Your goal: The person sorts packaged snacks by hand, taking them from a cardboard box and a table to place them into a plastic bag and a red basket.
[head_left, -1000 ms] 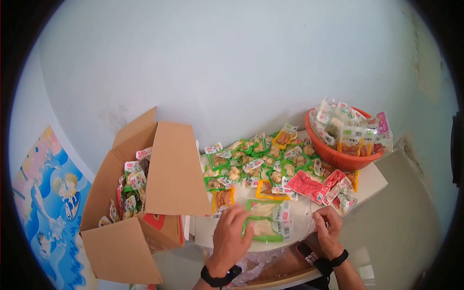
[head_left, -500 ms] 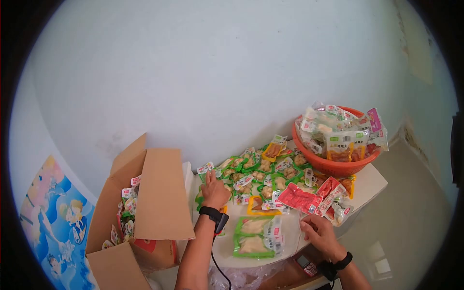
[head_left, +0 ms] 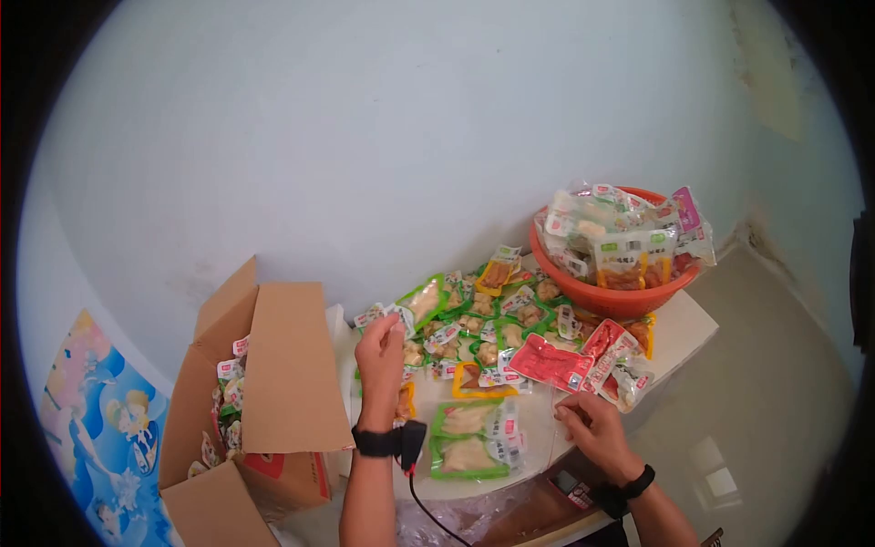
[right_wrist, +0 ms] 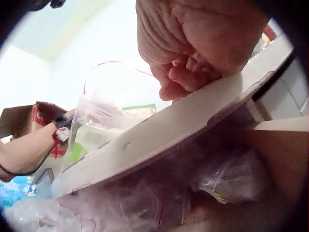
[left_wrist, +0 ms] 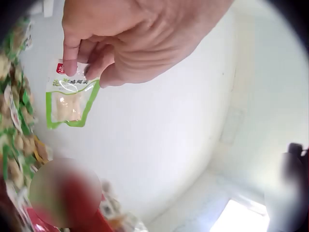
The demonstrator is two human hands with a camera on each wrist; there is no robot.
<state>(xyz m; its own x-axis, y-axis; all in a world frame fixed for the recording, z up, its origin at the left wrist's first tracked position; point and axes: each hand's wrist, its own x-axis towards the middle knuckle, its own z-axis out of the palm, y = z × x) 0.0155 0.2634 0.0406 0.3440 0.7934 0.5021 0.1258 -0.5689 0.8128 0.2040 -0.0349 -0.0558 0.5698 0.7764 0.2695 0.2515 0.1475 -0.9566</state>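
My left hand pinches a green-edged snack packet by its white top, raised over the pile. The left wrist view shows pale food through the packet's clear window. At the table's front edge, the curled fingers of my right hand hold the rim of a clear plastic bag, whose red line runs up to them in the right wrist view. Two green-edged packets lie side by side at that bag, left of my right hand. Behind them spreads a pile of green-edged packets.
An open cardboard box with packets stands on the left. An orange basket heaped with filled bags sits at the back right. Red packets lie before it. Crumpled clear plastic lies below the white table's front edge.
My left hand moved from beside the two front packets to the pile's back left, then picked up a green-edged packet. My right hand stays near the table's front edge.
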